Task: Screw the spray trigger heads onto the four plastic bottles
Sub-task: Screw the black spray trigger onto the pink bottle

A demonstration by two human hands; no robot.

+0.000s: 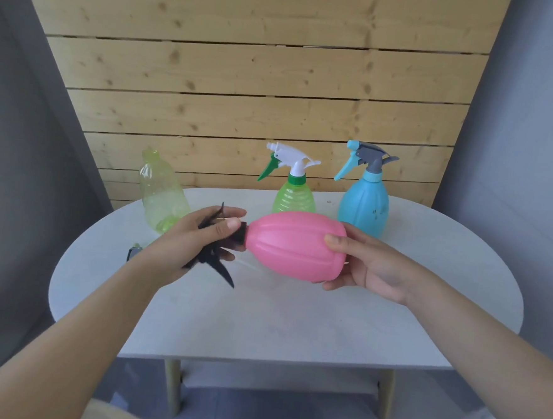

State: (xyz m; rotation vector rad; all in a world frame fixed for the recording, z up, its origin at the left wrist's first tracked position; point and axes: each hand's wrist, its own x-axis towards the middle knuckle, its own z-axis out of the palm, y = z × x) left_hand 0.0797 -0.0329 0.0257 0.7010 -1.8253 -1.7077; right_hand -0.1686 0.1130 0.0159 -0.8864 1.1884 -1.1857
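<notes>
Two hands are raised over the table [292, 334]. Pink bottle [295, 245] is held sideways, base gripped by right hand [368, 264]; black trigger head [215, 247] at its neck is grasped by left hand [197, 240]. Far: capless clear bottle [161, 194] left, green bottle [294, 194] and blue bottle [364, 202] capped.

Glossy smooth plastic pink bottle [294, 245], matt pale table [260, 322], knotty bare wood wall [245, 76].

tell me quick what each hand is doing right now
Left hand: grips the black trigger head at the bottle's neck.
Right hand: holds the pink bottle, sideways.
</notes>
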